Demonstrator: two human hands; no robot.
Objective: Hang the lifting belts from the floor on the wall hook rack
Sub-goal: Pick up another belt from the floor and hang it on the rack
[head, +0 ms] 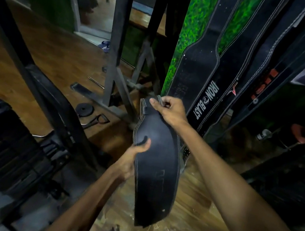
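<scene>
Several long black leather lifting belts with pale stitching [202, 67] are already seen hanging against the green turf-covered wall [193, 21], one lettered "IRON BLAST"; the hook rack itself is out of view, and whether more belts remain on the floor cannot be told. One wide black leather belt with white edge stitching [156, 166] is held up just beside the hanging belts, clear of the brown wooden floor [191, 212], not yet hung. Its narrow upper end is pinched by the right hand [168, 110], thumb on top; its broad middle is gripped from the side away from the hanging belts by the left hand [134, 156], thumb pressed on the face; the lower end hangs free beneath both grips.
</scene>
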